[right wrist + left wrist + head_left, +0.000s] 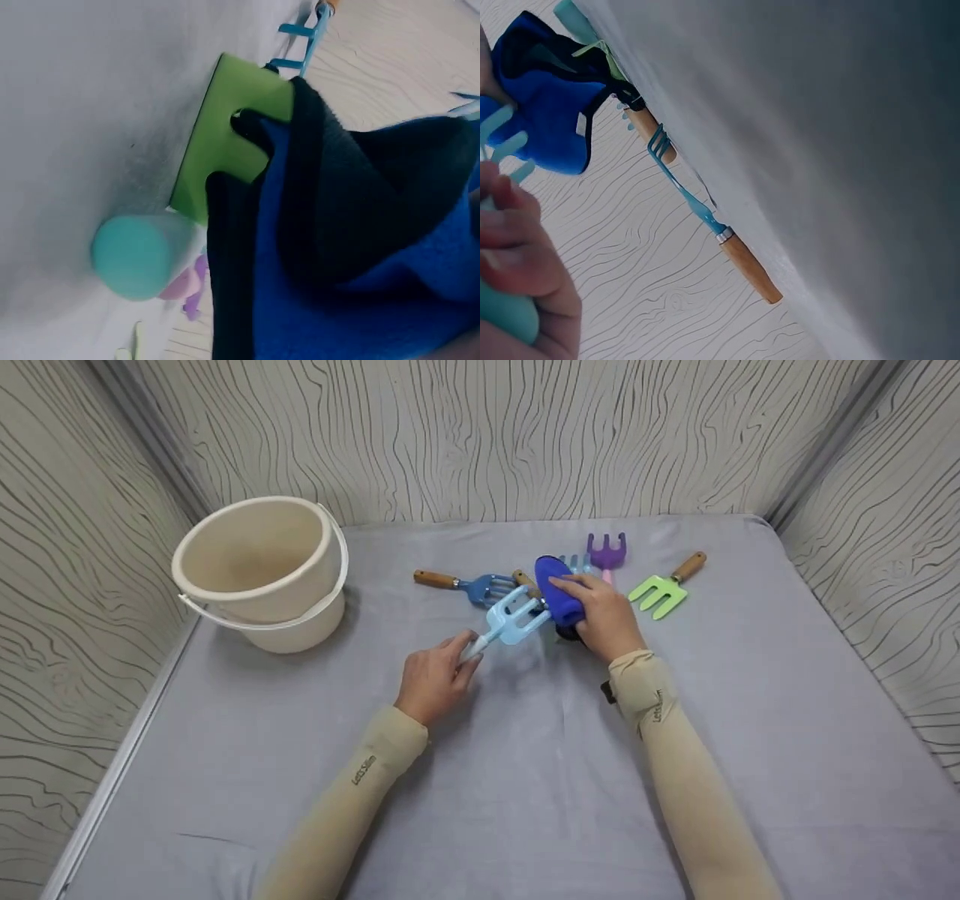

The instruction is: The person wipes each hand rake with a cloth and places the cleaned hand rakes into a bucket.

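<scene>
My left hand [435,679] grips a light blue garden hand fork [504,628] by its handle, tines pointing up and to the right. In my right hand [611,619] is a blue cloth [556,596] with black edging, pinched between thumb and fingers. The cloth is at the fork's tine tips; whether it touches them I cannot tell. In the left wrist view the cloth [551,112] hangs beside the tines, folded over. The right wrist view shows its dark lining [352,202] and a flat green piece [217,127] behind it.
A cream bucket [292,634] with a handle stands at the back left. Several hand forks lie at the back: a blue one [484,589] with a wooden handle, a purple one [607,556] and a green one [661,594]. Patterned walls [480,442] enclose the cloth-covered table [525,802].
</scene>
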`<action>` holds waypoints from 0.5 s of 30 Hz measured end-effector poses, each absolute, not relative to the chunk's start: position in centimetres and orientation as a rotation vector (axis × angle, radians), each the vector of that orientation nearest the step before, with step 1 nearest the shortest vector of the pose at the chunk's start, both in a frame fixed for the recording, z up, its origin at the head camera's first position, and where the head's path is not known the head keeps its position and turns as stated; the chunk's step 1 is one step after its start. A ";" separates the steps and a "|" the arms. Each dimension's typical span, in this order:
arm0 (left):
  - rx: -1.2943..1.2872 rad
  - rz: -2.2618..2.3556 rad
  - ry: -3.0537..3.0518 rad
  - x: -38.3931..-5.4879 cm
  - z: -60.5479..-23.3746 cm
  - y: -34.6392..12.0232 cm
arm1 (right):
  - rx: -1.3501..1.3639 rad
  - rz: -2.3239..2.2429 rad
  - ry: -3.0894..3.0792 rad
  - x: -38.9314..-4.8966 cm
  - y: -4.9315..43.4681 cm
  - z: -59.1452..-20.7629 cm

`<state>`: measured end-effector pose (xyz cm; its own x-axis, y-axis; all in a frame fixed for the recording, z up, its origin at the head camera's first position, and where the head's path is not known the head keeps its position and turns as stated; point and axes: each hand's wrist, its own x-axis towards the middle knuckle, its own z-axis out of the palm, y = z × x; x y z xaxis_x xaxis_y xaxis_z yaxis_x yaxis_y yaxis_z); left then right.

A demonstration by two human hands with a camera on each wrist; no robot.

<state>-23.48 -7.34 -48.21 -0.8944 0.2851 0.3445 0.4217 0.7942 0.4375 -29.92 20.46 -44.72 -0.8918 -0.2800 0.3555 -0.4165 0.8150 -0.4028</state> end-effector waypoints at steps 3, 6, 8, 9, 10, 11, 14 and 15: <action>-0.500 -0.839 -2.726 -23.6 -48.1 -7.4 | 0.414 0.815 -2.720 -30.0 21.0 -44.5; -0.450 -0.922 -2.739 -23.7 -48.0 -7.6 | 0.325 0.950 -2.668 -30.1 21.3 -44.3; -0.420 -0.979 -2.749 -23.8 -47.9 -7.6 | 0.278 1.032 -2.615 -30.1 21.3 -44.1; -0.406 -1.005 -2.755 -23.8 -47.9 -7.6 | 0.259 1.073 -2.585 -30.1 21.3 -44.1; -0.394 -1.025 -2.759 -23.8 -47.8 -7.6 | 0.242 1.110 -2.556 -30.1 21.3 -44.0; -0.387 -1.036 -2.764 -23.9 -47.8 -7.6 | 0.229 1.145 -2.528 -30.0 21.2 -43.9; -0.372 -1.065 -2.781 -23.9 -47.7 -7.5 | 0.204 1.221 -2.460 -29.7 20.5 -43.7; -0.375 -1.059 -2.787 -23.9 -47.7 -7.4 | 0.206 1.246 -2.443 -29.6 20.2 -43.6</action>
